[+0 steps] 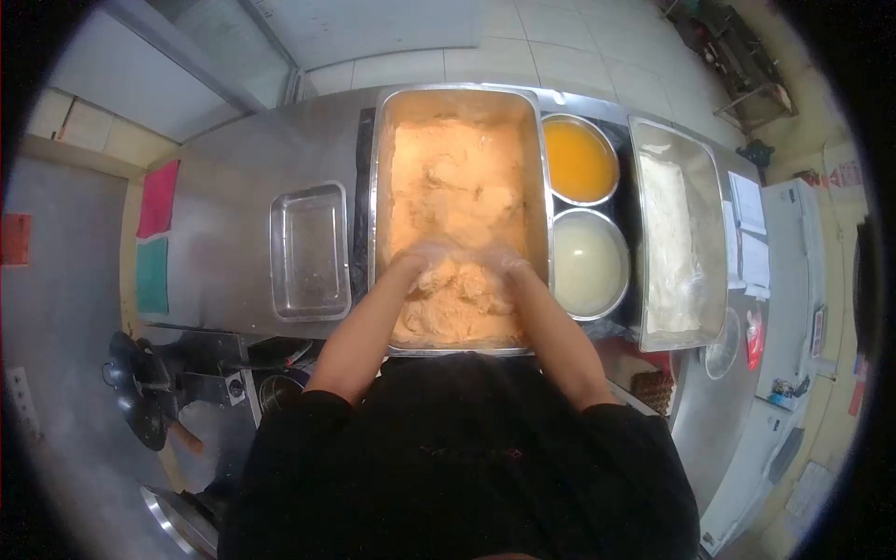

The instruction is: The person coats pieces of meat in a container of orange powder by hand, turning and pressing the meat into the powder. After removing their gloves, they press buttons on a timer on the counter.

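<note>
A deep metal tray point(547, 187) full of orange powdery coating point(457, 159) lies right in front of me. Both hands, in what look like thin clear gloves, are down in the powder near the middle of the tray. My left hand point(431, 252) and my right hand point(501, 257) are a short way apart. Lumpy coated pieces point(462, 289) lie between and just below them. Powder and blur hide the fingers, so I cannot see whether either hand grips a piece.
Right of the tray stand a round bowl of orange-yellow liquid point(581, 161) and another of pale liquid point(590, 263). Beyond them is a long metal pan point(714, 233) with white powder point(666, 233). A shallow metal tray point(343, 252) sits on the left, near pink point(159, 199) and green sheets point(152, 275).
</note>
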Motion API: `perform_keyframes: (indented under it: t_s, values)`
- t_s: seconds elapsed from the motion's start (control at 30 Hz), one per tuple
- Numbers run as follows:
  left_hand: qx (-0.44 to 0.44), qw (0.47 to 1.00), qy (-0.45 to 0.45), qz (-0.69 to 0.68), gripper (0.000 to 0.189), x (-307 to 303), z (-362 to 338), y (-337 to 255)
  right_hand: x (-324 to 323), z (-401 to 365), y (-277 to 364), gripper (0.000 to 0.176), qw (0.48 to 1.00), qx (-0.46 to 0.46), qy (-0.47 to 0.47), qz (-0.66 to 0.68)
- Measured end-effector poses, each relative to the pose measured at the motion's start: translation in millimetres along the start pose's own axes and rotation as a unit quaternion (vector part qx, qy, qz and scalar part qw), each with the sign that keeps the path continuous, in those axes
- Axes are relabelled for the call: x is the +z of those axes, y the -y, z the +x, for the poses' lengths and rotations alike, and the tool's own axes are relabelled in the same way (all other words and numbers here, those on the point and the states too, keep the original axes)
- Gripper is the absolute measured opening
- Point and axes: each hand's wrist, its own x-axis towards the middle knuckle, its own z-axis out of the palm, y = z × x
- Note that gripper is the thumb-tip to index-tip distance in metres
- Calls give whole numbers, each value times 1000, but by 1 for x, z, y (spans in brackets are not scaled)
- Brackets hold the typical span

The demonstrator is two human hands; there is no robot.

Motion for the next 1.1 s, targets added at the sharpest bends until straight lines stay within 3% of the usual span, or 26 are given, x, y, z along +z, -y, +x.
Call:
perform_keyframes:
  t_s: [0.03,0.07,0.1,0.17,0.2,0.23,0.3,0.4,0.43,0.47,0.5,0.53,0.6,0.73,0.77,0.9,0.97,1.0,1.03,1.1]
  values:
    - [-34,992,-8,-120,74,-1,32,30,13,17,-20,76,967,-38,-26,252]
    - [-70,969,-15,-237,73,1,48,52,25,34,-41,80,870,-88,-32,484]
    - [-76,968,-13,-237,73,-2,26,39,17,19,-36,80,906,-107,-36,409]
    - [-168,980,-66,-87,75,-14,-38,-12,6,-24,-18,78,975,-102,-28,196]
    - [-171,979,-66,-89,75,-4,-28,5,4,-43,-8,78,988,-104,-14,113]
    - [-82,994,-43,60,76,13,-10,39,8,-55,-2,77,994,-105,1,42]
    - [12,978,-19,206,78,23,-4,50,21,-50,2,76,994,-109,-7,0]
    - [46,995,11,86,85,15,-9,25,35,-6,-19,75,987,-100,-96,82]
    - [-12,998,-58,-37,86,14,-7,27,31,-5,-22,74,981,-101,-120,117]
    - [-52,975,-140,-166,88,14,-6,28,27,-8,-30,75,988,-68,-72,118]
    - [-81,958,-190,-201,88,10,-9,28,18,-20,-30,75,992,-34,-24,115]
    - [-110,960,-196,-166,87,7,-18,33,16,-45,-28,74,995,-53,-85,-9]
    - [-145,975,-154,-65,87,5,-34,36,5,-71,-15,73,977,-73,-148,-135]
    - [-108,991,58,49,87,21,-29,39,7,-89,28,62,997,-39,54,-29]
    - [-114,976,166,88,90,23,-20,43,6,-91,32,59,994,-29,101,0]
    - [-102,993,54,20,91,27,-3,58,33,-18,-30,55,994,-49,71,-74]
    - [-128,988,-89,14,88,30,-8,66,36,-21,-41,58,962,-37,42,-267]
    - [-129,987,-91,12,88,36,-14,72,37,-32,-37,59,943,-33,33,-330]
    - [-106,982,-141,58,83,43,-22,79,34,-78,-7,50,992,-3,-115,-46]
    - [-83,973,-190,104,79,51,-28,89,37,-138,23,41,937,29,-250,243]
